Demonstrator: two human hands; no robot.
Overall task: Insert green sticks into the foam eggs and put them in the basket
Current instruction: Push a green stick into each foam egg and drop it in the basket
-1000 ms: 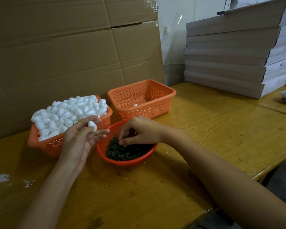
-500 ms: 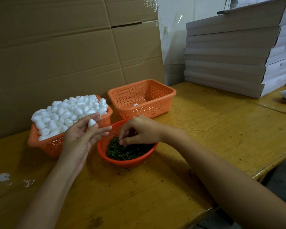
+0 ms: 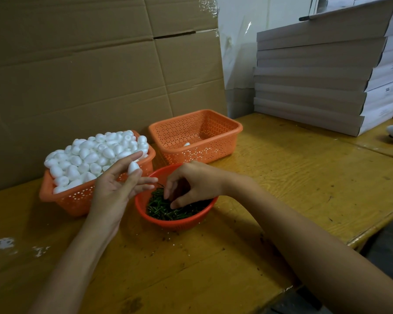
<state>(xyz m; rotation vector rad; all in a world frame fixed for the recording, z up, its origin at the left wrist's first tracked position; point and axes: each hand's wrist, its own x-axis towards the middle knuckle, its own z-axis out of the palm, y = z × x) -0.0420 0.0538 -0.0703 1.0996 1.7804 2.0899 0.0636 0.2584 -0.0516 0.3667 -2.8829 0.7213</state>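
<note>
No legible text, brand, number or sign is found. Small dark print marks stand on the pale end faces of the stacked boxes (image 3: 315,87) at the right, but they are too small and blurred to read. The cardboard (image 3: 77,64) behind the baskets bears no readable marking.
</note>
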